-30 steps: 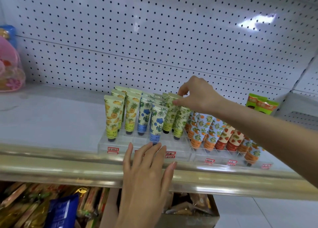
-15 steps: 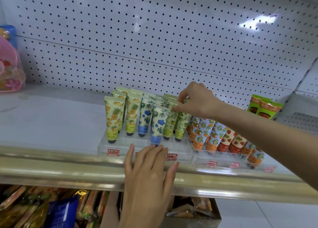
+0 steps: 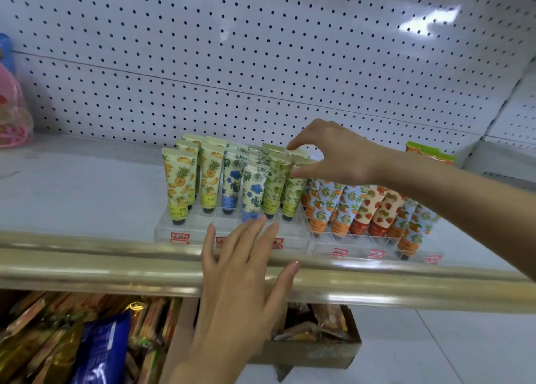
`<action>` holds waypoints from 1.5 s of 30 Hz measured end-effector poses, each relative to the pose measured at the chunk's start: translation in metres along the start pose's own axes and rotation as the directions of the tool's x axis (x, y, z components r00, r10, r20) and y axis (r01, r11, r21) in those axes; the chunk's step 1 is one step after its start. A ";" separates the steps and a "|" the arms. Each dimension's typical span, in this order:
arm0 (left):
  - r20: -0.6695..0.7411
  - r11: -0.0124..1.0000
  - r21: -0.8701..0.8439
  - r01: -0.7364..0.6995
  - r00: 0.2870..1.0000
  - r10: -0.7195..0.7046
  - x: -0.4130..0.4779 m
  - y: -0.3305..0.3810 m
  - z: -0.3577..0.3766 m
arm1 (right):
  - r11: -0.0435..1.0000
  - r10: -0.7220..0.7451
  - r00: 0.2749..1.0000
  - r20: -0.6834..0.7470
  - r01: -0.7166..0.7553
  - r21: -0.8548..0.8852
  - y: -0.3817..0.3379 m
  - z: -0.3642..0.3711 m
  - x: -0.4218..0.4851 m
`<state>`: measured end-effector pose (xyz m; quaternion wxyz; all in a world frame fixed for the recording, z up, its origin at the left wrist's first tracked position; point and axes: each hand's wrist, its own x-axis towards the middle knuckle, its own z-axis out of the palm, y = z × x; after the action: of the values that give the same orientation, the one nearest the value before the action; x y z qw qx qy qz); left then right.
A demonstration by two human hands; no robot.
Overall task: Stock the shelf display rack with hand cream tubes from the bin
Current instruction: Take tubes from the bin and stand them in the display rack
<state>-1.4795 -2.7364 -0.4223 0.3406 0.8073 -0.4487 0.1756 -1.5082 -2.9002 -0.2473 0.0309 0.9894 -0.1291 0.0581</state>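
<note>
Hand cream tubes (image 3: 211, 177) stand cap-down in the clear rack (image 3: 188, 228) at the shelf's (image 3: 72, 186) front edge. Our left hand (image 3: 240, 270) lies flat, fingers straight, tips against the rack's front wall, holding nothing. Our right hand (image 3: 333, 154) brackets a green tube's (image 3: 291, 195) top with thumb and forefinger — whether they clamp it, we cannot tell.

The right hand (image 3: 338, 154) is covering the tops of the rear green tubes (image 3: 271, 147), its fingers (image 3: 292, 146) appearing blurred. The left hand (image 3: 243, 270) is hiding part of the clear rack (image 3: 188, 227). The picture's left edge is cutting off a pink package (image 3: 11, 114).
</note>
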 end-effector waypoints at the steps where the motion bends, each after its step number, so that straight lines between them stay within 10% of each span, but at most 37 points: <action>1: 0.006 1.000 0.017 -0.016 1.000 0.016 -0.001 0.001 -0.002 | 0.998 -0.016 0.999 0.029 0.018 -0.065 0.000 0.001 -0.009; 13: 0.121 0.956 0.164 -0.245 0.966 0.227 -0.085 0.020 -0.014 | 0.906 -0.336 0.936 -0.104 0.291 -0.306 0.011 0.099 -0.165; 19: 0.417 0.980 0.123 -0.156 0.904 0.091 -0.181 -0.008 0.029 | 0.917 -0.369 0.913 0.173 0.388 -0.094 0.017 0.229 -0.231; 24: 0.637 0.961 0.277 -0.004 0.750 -0.180 -0.254 -0.049 0.077 | 0.989 -0.126 0.703 0.700 0.032 0.146 0.020 0.360 -0.255; 29: 0.571 0.898 0.371 0.237 0.704 -0.422 -0.305 -0.075 0.103 | 0.957 -0.175 0.571 0.802 -0.093 0.275 0.027 0.464 -0.281; 32: 0.547 0.883 0.339 0.326 0.695 -0.467 -0.322 -0.083 0.113 | 0.827 -0.107 0.588 0.801 -0.394 0.400 0.014 0.503 -0.294; 35: 0.524 0.857 0.262 0.444 0.680 -0.513 -0.333 -0.083 0.123 | 0.574 0.079 0.415 0.907 -0.762 0.299 -0.012 0.534 -0.316; 39: 0.470 0.767 0.206 0.608 0.626 -0.623 -0.355 -0.086 0.137 | 0.552 0.030 0.290 0.957 -0.802 0.226 -0.037 0.564 -0.337; 45: 0.380 0.720 0.060 0.691 0.652 -0.657 -0.366 -0.087 0.147 | 0.203 0.091 0.318 0.944 -0.933 0.295 -0.064 0.600 -0.328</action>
<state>-1.6056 -2.5871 -0.7758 0.3250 0.9175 -0.1805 -0.1414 -1.7419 -2.8015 -0.8855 -0.5445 0.6285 -0.4602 -0.3111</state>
